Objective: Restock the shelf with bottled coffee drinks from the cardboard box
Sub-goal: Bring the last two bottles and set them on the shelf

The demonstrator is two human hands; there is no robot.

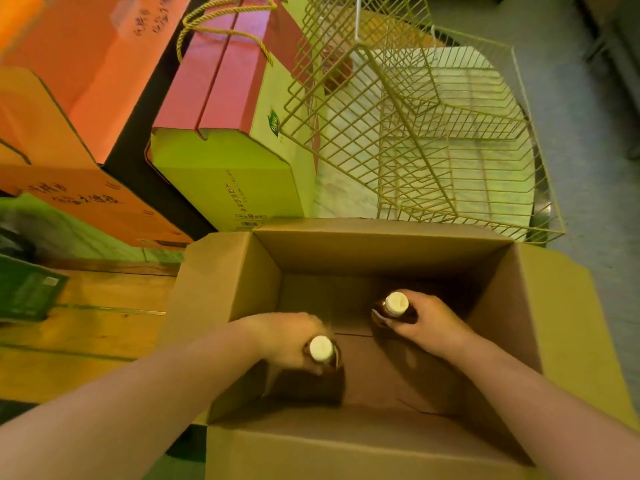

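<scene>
Dim, warm light with a yellow-green cast all over. Deep shadow pools inside the cardboard box [381, 251]; pale caps on the left bottle [320, 348] and right bottle [397, 304] catch the light. Left hand [287, 337] smeared by motion blur (right hand [434, 323] crisper). Wide-angle bend bows the wire shelf [396, 109] and the edges.

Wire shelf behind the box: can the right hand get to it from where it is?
Probably yes. The right hand grips a bottle inside the open cardboard box; the wire shelf stands past its far wall, nothing visible between.
</scene>
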